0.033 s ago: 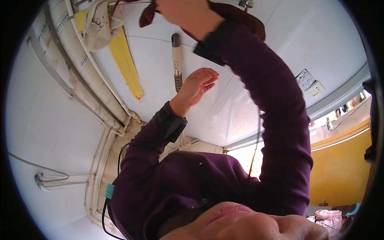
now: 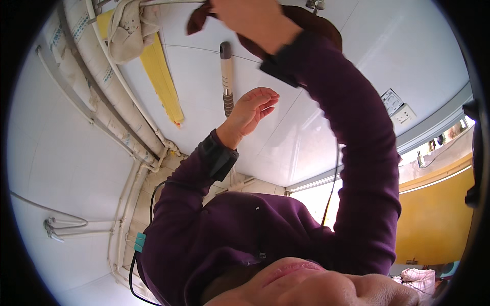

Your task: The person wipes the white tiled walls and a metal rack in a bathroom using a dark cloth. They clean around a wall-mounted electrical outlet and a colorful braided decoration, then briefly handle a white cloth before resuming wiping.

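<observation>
At the top edge my right hand (image 2: pixel 258 23) is closed on a dark brown cloth (image 2: pixel 321 28), which hangs out on both sides of it. Its fingertips are partly cut off by the edge of the picture. Lower down, my left hand (image 2: pixel 250 111) hovers in front of the white wall, palm showing and fingers loosely curved, with nothing visible in it. Beside that hand stands a pole handle (image 2: pixel 226 71) with a dark tip, a beige shaft and a ribbed grip.
A pale grey cloth (image 2: pixel 127 33) drapes over a white bar (image 2: pixel 173 2) at the upper left. Below it hangs a yellow strip (image 2: pixel 162 84). Wrapped pipes (image 2: pixel 109 79) run down the left wall, where a tap (image 2: pixel 51 229) sticks out. Sockets (image 2: pixel 403 115) and a yellow panel (image 2: pixel 434 219) are at right.
My right hand and the brown cloth have shifted a little to the right. The left hand stays where it was.
</observation>
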The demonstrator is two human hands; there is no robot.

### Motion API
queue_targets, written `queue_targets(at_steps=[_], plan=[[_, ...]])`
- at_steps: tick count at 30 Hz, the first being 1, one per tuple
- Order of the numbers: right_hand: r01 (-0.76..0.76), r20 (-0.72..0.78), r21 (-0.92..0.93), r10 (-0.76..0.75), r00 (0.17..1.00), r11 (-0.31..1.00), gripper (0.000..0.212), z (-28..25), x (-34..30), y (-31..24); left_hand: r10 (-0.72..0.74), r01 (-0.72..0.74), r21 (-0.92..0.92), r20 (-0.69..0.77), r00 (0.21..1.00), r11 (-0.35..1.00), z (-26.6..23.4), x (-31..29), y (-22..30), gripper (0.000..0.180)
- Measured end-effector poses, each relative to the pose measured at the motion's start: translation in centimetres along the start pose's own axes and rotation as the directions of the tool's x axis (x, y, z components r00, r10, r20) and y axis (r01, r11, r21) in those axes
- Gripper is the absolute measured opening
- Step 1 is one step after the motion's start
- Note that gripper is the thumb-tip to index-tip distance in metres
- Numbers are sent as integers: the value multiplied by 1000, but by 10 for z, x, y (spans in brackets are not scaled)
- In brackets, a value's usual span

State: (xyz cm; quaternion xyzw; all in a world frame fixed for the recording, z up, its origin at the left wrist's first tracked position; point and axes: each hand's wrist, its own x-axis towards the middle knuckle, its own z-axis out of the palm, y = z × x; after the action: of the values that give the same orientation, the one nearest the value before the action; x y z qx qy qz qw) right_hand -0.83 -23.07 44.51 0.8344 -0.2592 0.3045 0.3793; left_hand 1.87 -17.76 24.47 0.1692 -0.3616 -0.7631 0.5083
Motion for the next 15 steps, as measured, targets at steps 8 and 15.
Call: queue_targets(at_steps=[8,15], plan=[[89,187,-204,-50,981,975,23,-65,-54,36,76,-95,-86,-199,977,992,-72,-33,22,12],[-53,134,3,53,990,999,29,-30,-13,14,84,-93,-172,-57,995,981,-82,-11,25,12]])
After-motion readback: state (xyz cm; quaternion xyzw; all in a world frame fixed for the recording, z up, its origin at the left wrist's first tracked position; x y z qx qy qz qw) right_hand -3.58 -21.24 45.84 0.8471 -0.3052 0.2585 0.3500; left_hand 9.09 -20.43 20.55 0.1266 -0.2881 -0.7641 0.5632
